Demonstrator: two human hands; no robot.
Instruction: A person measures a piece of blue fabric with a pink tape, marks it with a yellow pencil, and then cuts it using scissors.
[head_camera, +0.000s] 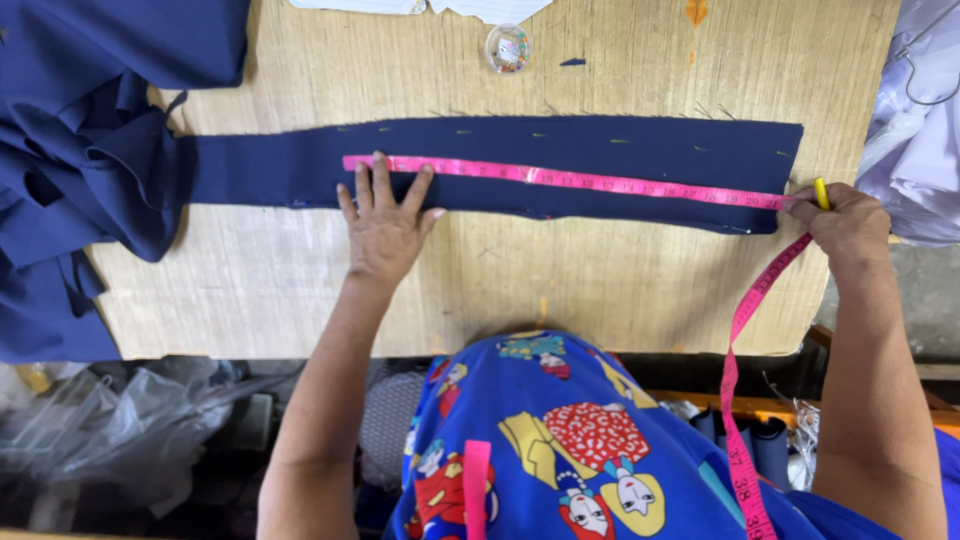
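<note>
A long strip of navy blue fabric (560, 150) lies flat across a wooden board (300, 290). A pink measuring tape (600, 182) runs along the strip. My left hand (385, 220) presses flat, fingers spread, on the tape's left end and the fabric. My right hand (845, 222) pinches the tape at the strip's right edge and also holds a yellow pencil-like stick (821, 192). The rest of the tape hangs down past my right arm. Small green pin heads dot the strip's far edge.
A heap of the same navy fabric (70, 150) is bunched at the board's left end. A small round clear container of pins (508, 47) stands at the far edge, beside white papers (480, 8). White cloth (920, 120) lies to the right. Plastic bags (110, 420) sit below left.
</note>
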